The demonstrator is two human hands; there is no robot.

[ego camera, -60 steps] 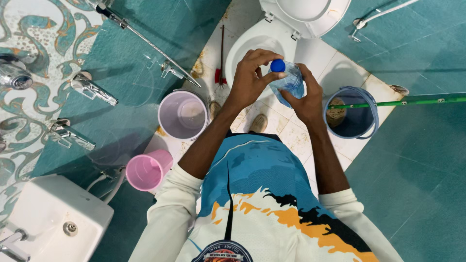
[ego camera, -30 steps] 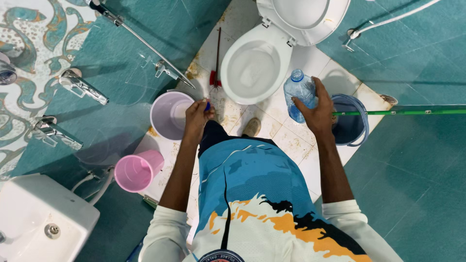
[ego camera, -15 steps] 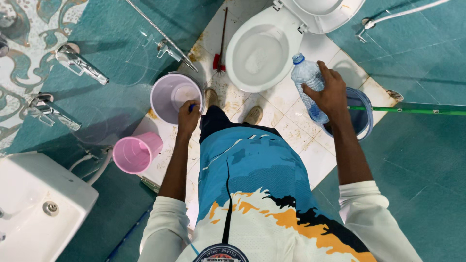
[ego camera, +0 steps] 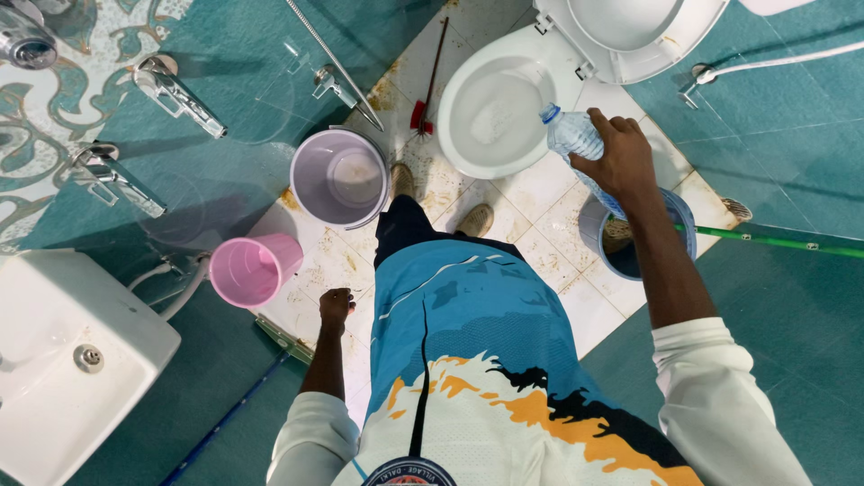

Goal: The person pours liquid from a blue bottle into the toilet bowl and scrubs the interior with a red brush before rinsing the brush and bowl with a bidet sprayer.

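The right hand grips a clear bottle tilted, neck toward the toilet bowl; the left hand hangs fisted, well back from the bowl.

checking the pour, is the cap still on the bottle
No, the clear bottle in the right hand shows an open neck, no blue cap.

Your bathroom floor: pale square tiles, pretty stained with brown.

You've got a lilac bucket standing by your left foot, a pink mug lying on its side near it, a blue bucket off to your right, and the white toilet straight ahead with a red-handled brush on the tiles just beside it.
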